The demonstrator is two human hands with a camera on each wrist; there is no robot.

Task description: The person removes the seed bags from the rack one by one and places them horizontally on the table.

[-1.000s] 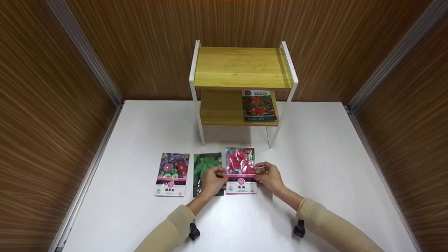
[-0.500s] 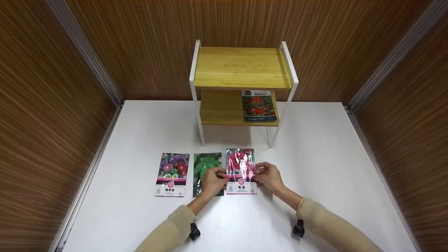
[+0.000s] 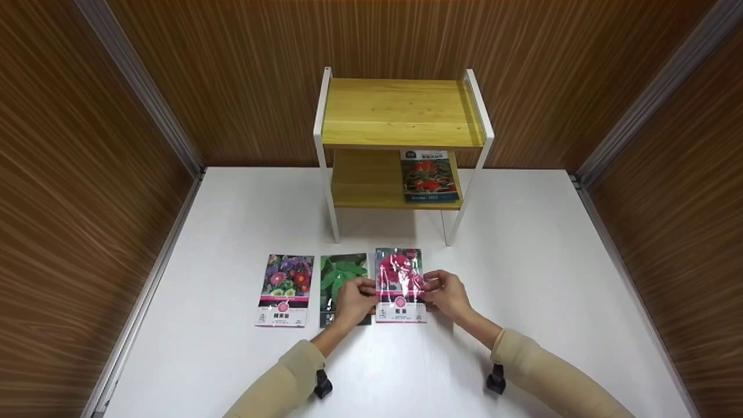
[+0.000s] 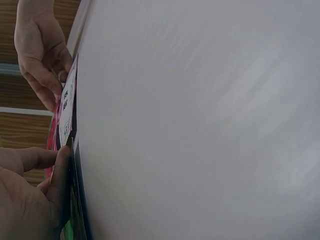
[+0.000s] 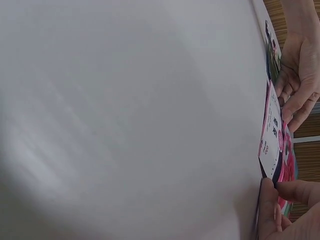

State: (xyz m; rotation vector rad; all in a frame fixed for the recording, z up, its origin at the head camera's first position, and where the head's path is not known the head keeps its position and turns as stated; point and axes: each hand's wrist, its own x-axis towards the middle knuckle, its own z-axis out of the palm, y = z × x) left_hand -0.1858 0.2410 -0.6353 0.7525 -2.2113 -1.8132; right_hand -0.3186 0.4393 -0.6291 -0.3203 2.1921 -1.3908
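Observation:
A seed packet [image 3: 399,284] with a pink flower picture and a white label lies between my two hands on the white table. My left hand [image 3: 354,302] pinches its left side edge, the wrist passing over a green-leaf packet [image 3: 342,268]. At the opposite edge, my right hand [image 3: 450,296] pinches the pink packet with thumb and fingers. The right wrist view shows the packet's label [image 5: 272,135] tilted, its lower corner close above the table. To the far left a packet with mixed daisies [image 3: 285,290] lies flat. The left hand hides part of the green-leaf packet.
Behind the packets stands a two-tier shelf [image 3: 400,110] with wooden boards and white side frames. On its lower board, at the right, rests a packet with red flowers [image 3: 428,177]. Wood-patterned walls [image 3: 244,75] enclose the white table [image 3: 557,255] at the back and both sides.
The pink-flower packet's top edge has come slightly down toward me, and the glare on its picture has shifted. Both hands keep their grip almost in place.

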